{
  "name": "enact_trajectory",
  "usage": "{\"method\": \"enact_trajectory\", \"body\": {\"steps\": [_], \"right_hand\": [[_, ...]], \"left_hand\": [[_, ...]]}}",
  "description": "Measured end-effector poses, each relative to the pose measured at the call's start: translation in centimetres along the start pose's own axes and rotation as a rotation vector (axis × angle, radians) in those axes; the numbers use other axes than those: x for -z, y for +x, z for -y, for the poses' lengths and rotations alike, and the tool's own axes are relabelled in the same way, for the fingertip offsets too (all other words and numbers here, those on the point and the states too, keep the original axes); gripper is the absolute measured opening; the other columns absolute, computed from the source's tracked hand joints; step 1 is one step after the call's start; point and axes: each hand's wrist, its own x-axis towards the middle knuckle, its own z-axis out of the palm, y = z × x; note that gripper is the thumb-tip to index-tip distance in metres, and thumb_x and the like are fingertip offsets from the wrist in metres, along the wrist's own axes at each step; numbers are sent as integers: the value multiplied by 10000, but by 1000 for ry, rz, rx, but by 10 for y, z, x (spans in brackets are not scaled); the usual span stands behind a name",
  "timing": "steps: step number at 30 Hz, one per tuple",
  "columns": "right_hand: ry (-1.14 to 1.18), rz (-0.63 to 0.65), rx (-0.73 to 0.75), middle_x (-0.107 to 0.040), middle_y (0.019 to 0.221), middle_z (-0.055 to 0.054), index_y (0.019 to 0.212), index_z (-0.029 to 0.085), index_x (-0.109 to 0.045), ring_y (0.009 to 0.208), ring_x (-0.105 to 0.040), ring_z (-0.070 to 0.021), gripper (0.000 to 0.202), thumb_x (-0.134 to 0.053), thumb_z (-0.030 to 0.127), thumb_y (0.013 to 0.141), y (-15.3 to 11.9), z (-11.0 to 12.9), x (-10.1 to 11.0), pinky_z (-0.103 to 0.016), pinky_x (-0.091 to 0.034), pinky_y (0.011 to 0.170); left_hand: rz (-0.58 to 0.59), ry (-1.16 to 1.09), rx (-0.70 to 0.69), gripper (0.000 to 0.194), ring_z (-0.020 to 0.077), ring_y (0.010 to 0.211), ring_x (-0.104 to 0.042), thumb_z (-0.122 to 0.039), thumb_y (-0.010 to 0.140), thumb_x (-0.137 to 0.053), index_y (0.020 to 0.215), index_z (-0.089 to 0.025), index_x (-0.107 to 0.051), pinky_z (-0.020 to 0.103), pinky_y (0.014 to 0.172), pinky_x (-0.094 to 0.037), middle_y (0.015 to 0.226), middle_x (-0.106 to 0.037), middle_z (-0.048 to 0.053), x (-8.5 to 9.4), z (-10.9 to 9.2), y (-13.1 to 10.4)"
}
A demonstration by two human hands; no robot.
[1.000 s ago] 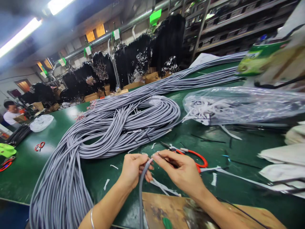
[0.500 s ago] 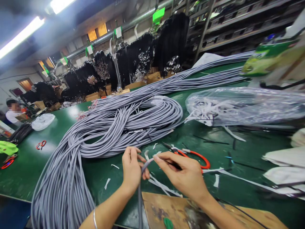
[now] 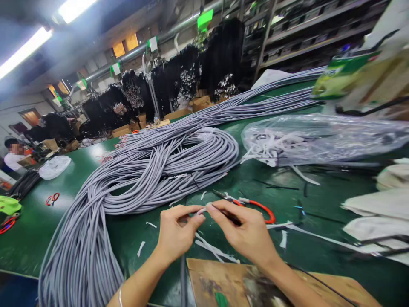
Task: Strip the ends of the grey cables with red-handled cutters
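My left hand [image 3: 177, 232] and my right hand [image 3: 244, 230] meet over the green table, each pinching the end of a grey cable [image 3: 183, 279]. The cable's end shows as a short pale piece between the fingertips, and its length hangs down below my left hand. Whether a strip of tape is wrapped on that end is too small to tell. Just behind my right hand lie red-handled scissors [image 3: 260, 209], partly hidden by it. A large coiled bundle of grey cables [image 3: 179, 166] lies beyond both hands, with loose lengths running toward the front left.
A wooden board [image 3: 215, 281] lies at the front edge. White strips [image 3: 217, 249] are scattered nearby. At right are a clear plastic bag [image 3: 319, 136] and white gloves [image 3: 367, 207]. Smaller red scissors [image 3: 52, 199] lie at left. A person [image 3: 14, 155] is far left.
My left hand has turned, and its fingers have closed on the cable near its end, meeting my right fingertips. The view has shifted slightly to the right.
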Motion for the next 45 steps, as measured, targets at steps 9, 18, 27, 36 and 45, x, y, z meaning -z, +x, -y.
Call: {"method": "enact_trajectory", "body": {"steps": [9, 18, 27, 36, 45], "right_hand": [[65, 99, -130, -383, 440, 35, 514, 187, -491, 396, -354, -93, 332, -455, 361, 795, 4, -2, -1, -214, -293, 374], [31, 108, -224, -353, 427, 32, 455, 196, -433, 407, -348, -97, 410, -447, 457, 770, 8, -9, 1, -227, -296, 399], [61, 169, -186, -488, 482, 12, 596, 192, -528, 431, -419, -115, 334, -443, 444, 798, 7, -7, -1, -233, -332, 419], [201, 279, -209, -395, 467, 37, 517, 195, -481, 434, -354, -96, 414, -505, 528, 764, 9, -1, 5, -232, -292, 415], [391, 344, -417, -242, 433, 75, 476, 214, -376, 385, -218, -74, 540, -436, 691, 721, 6, -3, 0, -238, -177, 363]], "left_hand": [[-34, 207, -122, 204, 114, 533, -469, -249, 780, -569, 809, -137, -737, 217, 479, -335, 626, -607, 56, 0, -4, -4], [93, 243, -148, 277, 116, 552, -444, -250, 804, -486, 879, -117, -718, 221, 502, -335, 631, -560, 51, -1, -7, -6], [99, -222, 227, 489, 34, 373, -280, -542, 686, -594, 777, -64, -649, 192, 382, -214, 518, -478, -10, 0, -2, 1], [241, -158, 92, 516, 45, 410, -218, -604, 751, -491, 627, -107, -560, 199, 398, -162, 451, -281, -70, 10, -7, 2], [282, -178, 33, 478, 44, 396, -254, -575, 756, -510, 678, -106, -570, 192, 398, -215, 451, -338, -63, 8, -8, -1]]}}
